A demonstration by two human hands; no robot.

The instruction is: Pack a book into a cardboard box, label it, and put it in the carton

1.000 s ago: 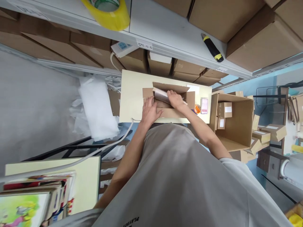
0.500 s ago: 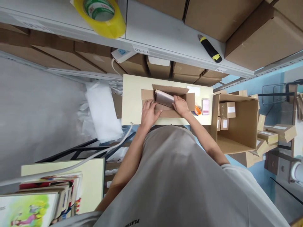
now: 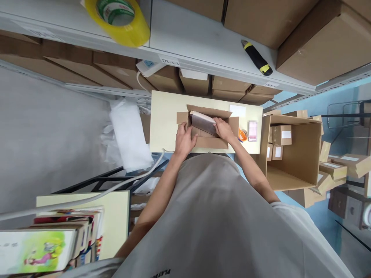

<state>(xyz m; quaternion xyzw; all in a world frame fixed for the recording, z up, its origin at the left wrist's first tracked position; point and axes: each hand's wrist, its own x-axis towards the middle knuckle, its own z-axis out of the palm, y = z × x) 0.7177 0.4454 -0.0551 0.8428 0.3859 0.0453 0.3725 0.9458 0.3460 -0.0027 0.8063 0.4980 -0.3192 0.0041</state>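
Observation:
An open cardboard box (image 3: 213, 143) lies on the cream tabletop (image 3: 165, 116) with its flaps folded outward. Tilted inside it is a dark book-like block (image 3: 203, 122) with a pale edge; its exact kind I cannot make out. My right hand (image 3: 223, 129) grips the block's right end, thumb and fingers closed on it. At the box's left front corner, my left hand (image 3: 184, 142) rests with fingers apart, touching the cardboard near the left flap.
Right of the box lie an orange tape dispenser (image 3: 242, 134) and a phone (image 3: 252, 130). A large carton (image 3: 292, 173) holding small boxes stands further right. Overhead, a shelf (image 3: 185, 34) carries yellow tape (image 3: 136, 33) and a utility knife (image 3: 257, 58). A white cable (image 3: 116, 190) crosses the left side.
The front flap of the box now lies further outward, toward me. My left hand has shifted slightly right, and my right hand stays at the block's end.

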